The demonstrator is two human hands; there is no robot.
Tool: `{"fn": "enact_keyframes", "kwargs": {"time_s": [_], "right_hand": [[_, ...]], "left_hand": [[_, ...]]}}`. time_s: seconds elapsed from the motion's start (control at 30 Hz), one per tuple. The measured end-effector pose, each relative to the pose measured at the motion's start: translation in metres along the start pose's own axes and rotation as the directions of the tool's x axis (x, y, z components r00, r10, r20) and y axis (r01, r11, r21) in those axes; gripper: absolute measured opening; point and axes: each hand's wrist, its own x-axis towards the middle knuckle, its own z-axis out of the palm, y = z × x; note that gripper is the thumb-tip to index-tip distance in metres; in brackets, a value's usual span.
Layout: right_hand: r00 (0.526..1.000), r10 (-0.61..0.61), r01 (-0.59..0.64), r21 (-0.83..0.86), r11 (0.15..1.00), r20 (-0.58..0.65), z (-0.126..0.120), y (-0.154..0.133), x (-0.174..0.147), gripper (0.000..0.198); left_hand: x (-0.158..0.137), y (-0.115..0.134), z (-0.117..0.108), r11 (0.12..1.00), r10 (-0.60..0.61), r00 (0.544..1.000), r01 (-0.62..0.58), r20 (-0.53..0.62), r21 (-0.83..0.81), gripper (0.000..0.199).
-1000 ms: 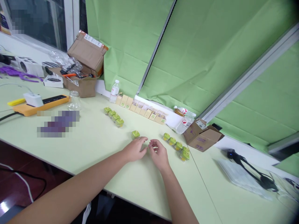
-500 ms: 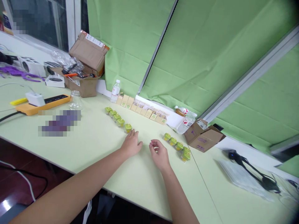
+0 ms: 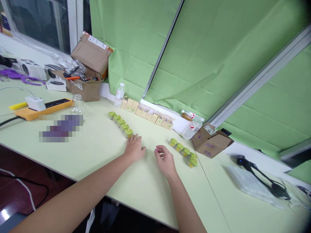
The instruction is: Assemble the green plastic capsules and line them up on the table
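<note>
My left hand lies palm down on the table, fingers stretched out, with its fingertips at the nearest green-lidded small container of the left row. That container sits right against its neighbour, and the row runs away to the upper left. My right hand rests on its edge over the table with fingers curled inward and apart, and nothing shows in it. To its right stands a second row of the same clear containers with green lids, the nearest one beside its neighbour.
Small open cardboard boxes line the wall, with a water bottle at their left. More bottles lie beside a carton. A glass jar and an orange power strip are at left. A black headset-like strap lies right.
My left hand has moved a little to the left, and the nearest container of the left row has shifted left against its neighbour. My right hand has stayed almost still.
</note>
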Motion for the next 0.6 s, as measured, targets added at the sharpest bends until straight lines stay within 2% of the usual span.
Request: {"fn": "enact_keyframes", "kwargs": {"time_s": [0.2,0.4,0.6], "right_hand": [[1.0,0.009,-0.009,-0.016,1.0,0.015,-0.0002,0.0013,-0.0002,0.024],[0.999,0.018,-0.018,-0.016,1.0,0.027,0.0001,0.0006,-0.0006,0.024],[1.0,0.001,-0.001,-0.009,1.0,0.019,0.0016,0.0017,-0.0006,0.023]], "left_hand": [[-0.0015,0.002,-0.0084,0.997,-0.052,0.998,0.053,-0.017,0.057,0.038],[-0.0038,0.0005,-0.0041,0.994,-0.014,0.999,0.019,-0.048,0.106,0.036],[-0.0038,-0.0025,-0.0012,0.992,0.005,1.0,-0.002,-0.022,0.125,0.036]]}}
